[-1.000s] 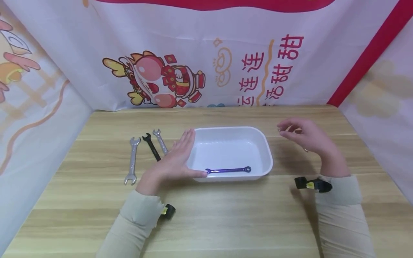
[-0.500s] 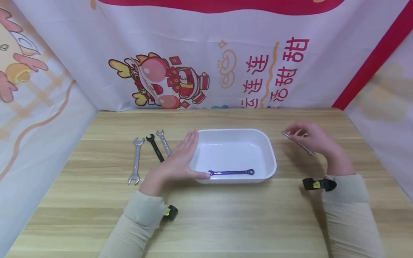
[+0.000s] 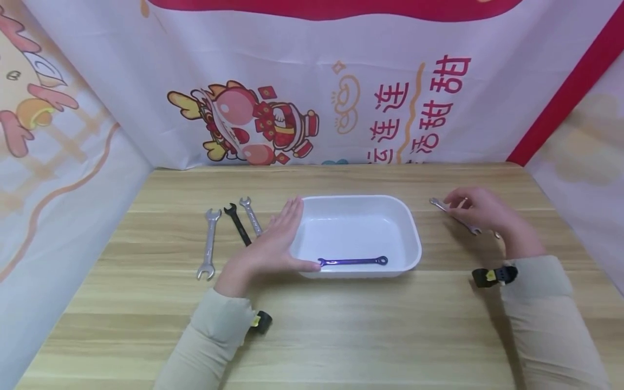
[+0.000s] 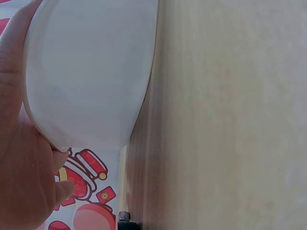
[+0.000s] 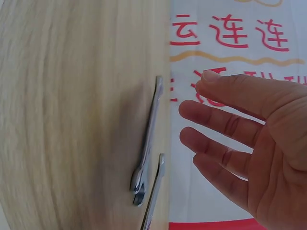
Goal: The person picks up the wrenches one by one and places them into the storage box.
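White rectangular tray point(image 3: 351, 233), purple wrench point(image 3: 353, 261) inside along its near wall, silver wrenches point(image 5: 149, 134) to the tray's right

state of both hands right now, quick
Left hand: open, resting against white rectangular tub.
Right hand: open, holding nothing, near silver wrench.

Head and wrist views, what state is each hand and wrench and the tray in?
White tray: upright, one wrench inside
Purple wrench: lying in the tray
Left hand: touching the tray's left end
Right hand: holding nothing
Large silver wrench: lying on the table
Black wrench, small silver wrench: on the table, partly hidden
Upper wrench in right wrist view: not gripped
Lower wrench there: not gripped, cut off by the frame
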### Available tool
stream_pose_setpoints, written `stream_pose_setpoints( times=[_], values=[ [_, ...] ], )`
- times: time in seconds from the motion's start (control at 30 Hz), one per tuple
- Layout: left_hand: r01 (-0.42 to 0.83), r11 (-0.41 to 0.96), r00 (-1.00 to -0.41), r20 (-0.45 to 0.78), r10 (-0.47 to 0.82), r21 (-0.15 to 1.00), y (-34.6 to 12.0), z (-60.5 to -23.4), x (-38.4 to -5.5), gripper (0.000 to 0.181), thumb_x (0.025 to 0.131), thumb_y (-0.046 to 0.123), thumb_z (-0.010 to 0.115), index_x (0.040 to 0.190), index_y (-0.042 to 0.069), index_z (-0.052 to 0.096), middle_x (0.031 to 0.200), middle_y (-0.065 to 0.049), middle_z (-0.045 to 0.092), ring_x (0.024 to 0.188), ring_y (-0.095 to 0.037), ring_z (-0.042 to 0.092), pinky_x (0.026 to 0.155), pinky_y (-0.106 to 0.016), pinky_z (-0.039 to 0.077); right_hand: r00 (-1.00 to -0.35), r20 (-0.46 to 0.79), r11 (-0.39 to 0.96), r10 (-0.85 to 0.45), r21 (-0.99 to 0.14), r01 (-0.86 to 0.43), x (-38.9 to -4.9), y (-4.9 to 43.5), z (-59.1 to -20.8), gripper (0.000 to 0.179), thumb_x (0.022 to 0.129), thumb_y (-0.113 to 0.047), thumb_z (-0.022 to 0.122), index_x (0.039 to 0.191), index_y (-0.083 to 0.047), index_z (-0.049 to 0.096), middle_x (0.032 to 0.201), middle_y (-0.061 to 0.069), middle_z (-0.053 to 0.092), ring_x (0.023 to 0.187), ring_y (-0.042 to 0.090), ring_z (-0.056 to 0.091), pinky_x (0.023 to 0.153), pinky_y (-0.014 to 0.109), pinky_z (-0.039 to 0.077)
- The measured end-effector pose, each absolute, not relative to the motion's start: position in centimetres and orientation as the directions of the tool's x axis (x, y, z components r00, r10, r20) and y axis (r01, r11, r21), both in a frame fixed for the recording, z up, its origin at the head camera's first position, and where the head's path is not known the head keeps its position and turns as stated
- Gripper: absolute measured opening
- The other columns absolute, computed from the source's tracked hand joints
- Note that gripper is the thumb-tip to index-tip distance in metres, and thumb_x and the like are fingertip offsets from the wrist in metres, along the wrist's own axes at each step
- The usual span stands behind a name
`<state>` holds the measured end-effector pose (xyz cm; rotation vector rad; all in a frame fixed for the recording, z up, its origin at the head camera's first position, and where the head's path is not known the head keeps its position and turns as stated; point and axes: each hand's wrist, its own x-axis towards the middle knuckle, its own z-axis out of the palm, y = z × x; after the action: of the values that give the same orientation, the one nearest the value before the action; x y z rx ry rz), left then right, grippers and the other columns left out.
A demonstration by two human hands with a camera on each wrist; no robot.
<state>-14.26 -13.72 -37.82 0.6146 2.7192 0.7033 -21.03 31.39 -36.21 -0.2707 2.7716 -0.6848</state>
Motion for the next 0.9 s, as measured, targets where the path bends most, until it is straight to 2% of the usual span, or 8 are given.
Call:
stream_pose_setpoints(
  times=[0.4,0.63,0.9],
  values=[
    [0.323,0.795,-0.880,-0.147,0.452,0.513,-13.7,-37.9,-14.3,0.134,0.070,0.072,0.075,0.160,0.017,-0.010,0.165,0.008,-0.020,0.154,-0.014,-0.015,0.126,-0.051,0.004,-0.930,-0.252,0.892,-0.269,-0.428,-0.142,-22.1,32.0,-36.6,0.023,0.094,-0.013,0.064,0.115,-0.004,0.068,0.101,0.013,0.069,0.085,0.023,0.060,0.070,0.033,0.052],
    [0.318,0.799,-0.881,-0.151,0.447,0.511,-13.9,-38.0,-14.2,0.135,0.070,0.074,0.074,0.160,0.018,-0.010,0.165,0.008,-0.019,0.154,-0.013,-0.015,0.126,-0.050,0.003,-0.921,-0.269,0.893,-0.283,-0.424,-0.150,-22.7,32.3,-36.8,0.021,0.094,-0.010,0.065,0.113,-0.003,0.069,0.095,0.011,0.069,0.078,0.021,0.060,0.067,0.033,0.054],
    [0.337,0.798,-0.879,-0.137,0.457,0.499,-13.9,-38.1,-14.3,0.135,0.070,0.074,0.073,0.160,0.017,-0.009,0.167,0.005,-0.017,0.155,-0.014,-0.015,0.126,-0.050,0.005,-0.905,-0.288,0.896,-0.314,-0.404,-0.183,-23.1,32.4,-37.0,0.020,0.092,-0.010,0.069,0.109,-0.002,0.071,0.091,0.007,0.071,0.076,0.018,0.062,0.067,0.034,0.056]
  ],
)
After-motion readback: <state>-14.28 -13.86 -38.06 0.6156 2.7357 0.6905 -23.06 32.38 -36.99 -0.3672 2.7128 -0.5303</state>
